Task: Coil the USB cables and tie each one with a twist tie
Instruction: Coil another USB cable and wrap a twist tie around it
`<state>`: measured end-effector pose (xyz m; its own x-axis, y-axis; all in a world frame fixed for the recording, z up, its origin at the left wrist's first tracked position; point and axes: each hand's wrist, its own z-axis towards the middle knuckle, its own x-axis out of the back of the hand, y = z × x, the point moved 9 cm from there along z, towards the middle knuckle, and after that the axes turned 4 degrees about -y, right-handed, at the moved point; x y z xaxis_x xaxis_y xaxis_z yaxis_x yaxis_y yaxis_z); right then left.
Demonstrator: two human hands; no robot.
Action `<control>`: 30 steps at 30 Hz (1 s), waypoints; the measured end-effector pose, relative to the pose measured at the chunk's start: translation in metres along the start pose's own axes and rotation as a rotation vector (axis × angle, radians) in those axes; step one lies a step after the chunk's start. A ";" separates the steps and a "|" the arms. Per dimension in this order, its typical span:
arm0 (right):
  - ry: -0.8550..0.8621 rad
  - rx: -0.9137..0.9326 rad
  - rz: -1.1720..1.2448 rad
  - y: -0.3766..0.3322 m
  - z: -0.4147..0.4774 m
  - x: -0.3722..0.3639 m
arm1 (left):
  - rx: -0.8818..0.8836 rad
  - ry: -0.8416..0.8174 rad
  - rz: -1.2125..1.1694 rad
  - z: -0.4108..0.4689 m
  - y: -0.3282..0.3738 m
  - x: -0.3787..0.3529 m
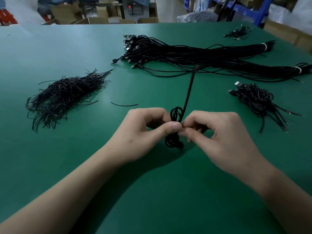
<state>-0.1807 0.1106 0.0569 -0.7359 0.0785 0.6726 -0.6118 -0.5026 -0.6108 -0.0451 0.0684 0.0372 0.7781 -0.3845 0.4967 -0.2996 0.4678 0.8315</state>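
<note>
A black USB cable coil stands upright over the green table, loops showing above and below my fingers. My left hand pinches the coil's middle with thumb and fingers. My right hand pinches the same spot from the right; what it pinches there is hidden by the fingers. A black tail runs up and away from the coil toward the big bundle of uncoiled USB cables. A heap of black twist ties lies at the left, and one loose tie lies just beyond my left hand.
A pile of coiled cables lies at the right. A smaller cluster of cables sits at the far right corner. The green table ends at the back, with cardboard boxes and blue shelving beyond.
</note>
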 end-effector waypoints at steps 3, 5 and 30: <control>0.030 0.101 -0.163 -0.009 -0.001 0.002 | 0.101 -0.038 -0.245 0.000 -0.008 -0.009; 0.008 0.181 -0.289 -0.016 -0.002 -0.002 | 0.183 -0.082 -0.369 0.000 -0.014 -0.015; -0.322 -0.044 -0.530 -0.002 0.023 0.008 | 0.310 -0.117 -0.565 -0.001 -0.039 -0.016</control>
<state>-0.1783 0.0921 0.0730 -0.2088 0.0408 0.9771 -0.8865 -0.4297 -0.1715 -0.0452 0.0573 -0.0034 0.8024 -0.5961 -0.0282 -0.0212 -0.0757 0.9969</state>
